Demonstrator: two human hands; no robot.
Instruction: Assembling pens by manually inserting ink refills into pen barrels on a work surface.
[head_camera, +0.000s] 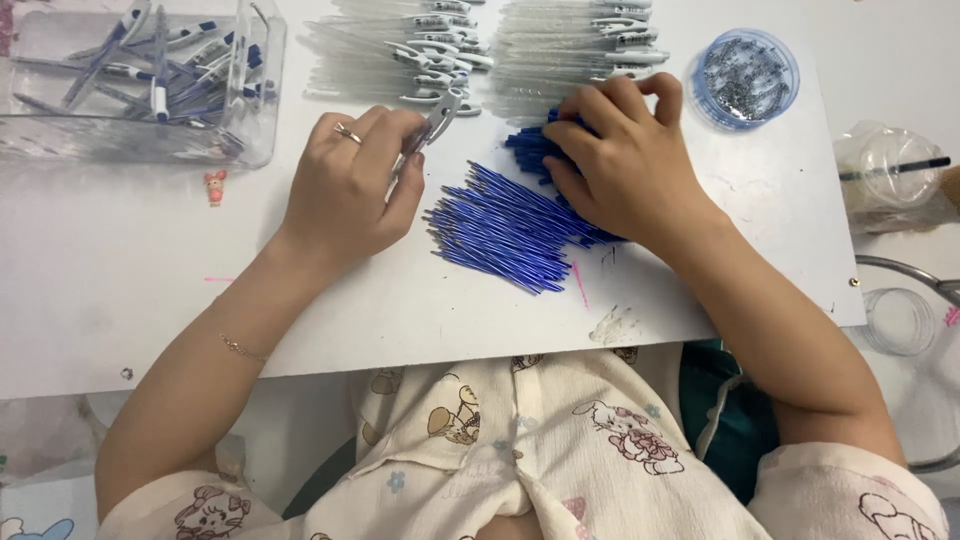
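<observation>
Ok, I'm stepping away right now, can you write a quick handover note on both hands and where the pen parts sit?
Left hand: holds a clear pen barrel by its clip end.
Right hand: rests on the pile of blue refills, fingers picking at its top edge.
Parts: rows of clear barrels at the back, round tub of small springs at the right.
Done: assembled pens lie in the clear bin, far left.
Left: many barrels and refills still loose.

Bare board (120, 260) left — refill pile (500, 225) blocks centre.
</observation>
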